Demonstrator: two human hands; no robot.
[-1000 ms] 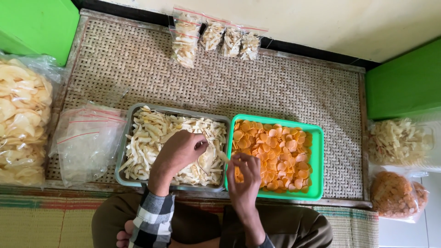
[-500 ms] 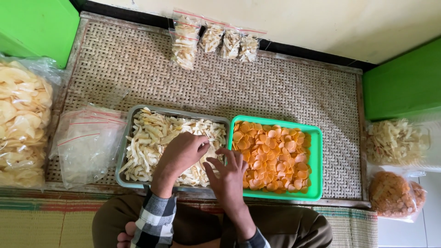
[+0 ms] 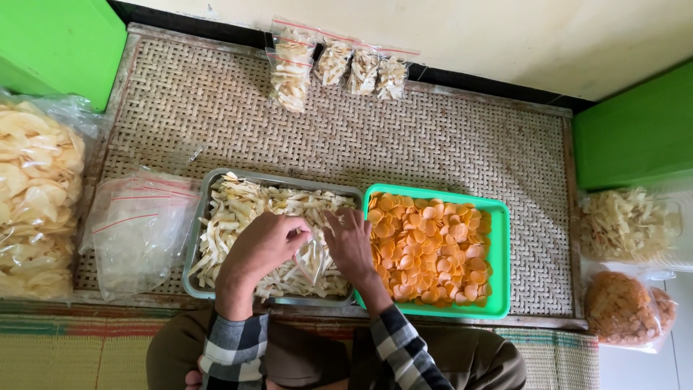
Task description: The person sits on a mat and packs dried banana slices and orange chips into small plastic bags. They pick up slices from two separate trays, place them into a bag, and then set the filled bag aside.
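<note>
Plaid-sleeved left hand and right hand, now together over metal tray, pinching open small clear bag above pale chips. Right hand moved off green tray. Beyond: filled bags.

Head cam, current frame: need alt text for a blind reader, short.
Seen from above, a person's left hand and right hand meet over a grey metal tray of pale chips, holding a small clear bag between them. Beside it on the woven mat sits a green tray of orange chips; filled bags line the far wall.
</note>
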